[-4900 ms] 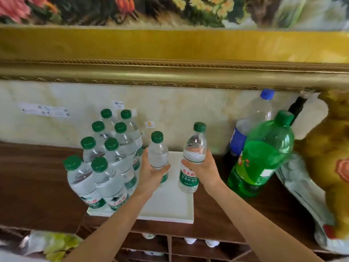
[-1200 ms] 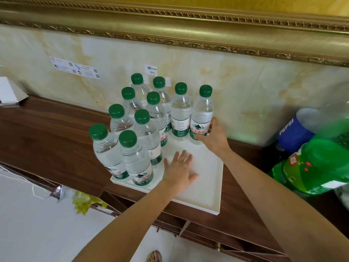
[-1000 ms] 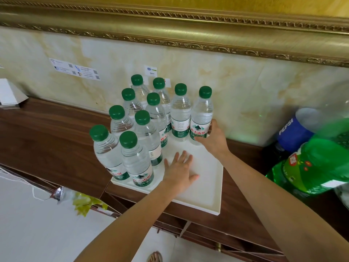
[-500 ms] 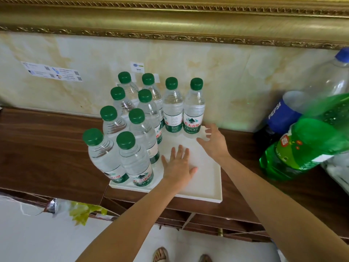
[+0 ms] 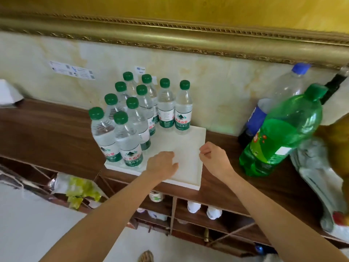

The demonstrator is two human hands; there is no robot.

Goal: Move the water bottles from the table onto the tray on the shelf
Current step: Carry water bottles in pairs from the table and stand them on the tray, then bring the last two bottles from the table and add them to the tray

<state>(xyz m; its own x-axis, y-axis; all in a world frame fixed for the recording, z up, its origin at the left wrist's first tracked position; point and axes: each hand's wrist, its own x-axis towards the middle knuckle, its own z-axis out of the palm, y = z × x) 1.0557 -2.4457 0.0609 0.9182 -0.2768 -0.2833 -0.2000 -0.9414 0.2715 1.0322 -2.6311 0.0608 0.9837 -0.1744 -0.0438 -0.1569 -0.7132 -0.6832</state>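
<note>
Left hand: fingers loosely curled, holding nothing, over the tray's bare front.
Right hand: fingers curled inward, gripping nothing, at the tray's right edge.
Tray: white, flat on the wooden shelf.
Water bottles: ten, green-capped, upright, clustered on the tray's left and back.
Green soda bottle: right of the tray, well apart.
</note>
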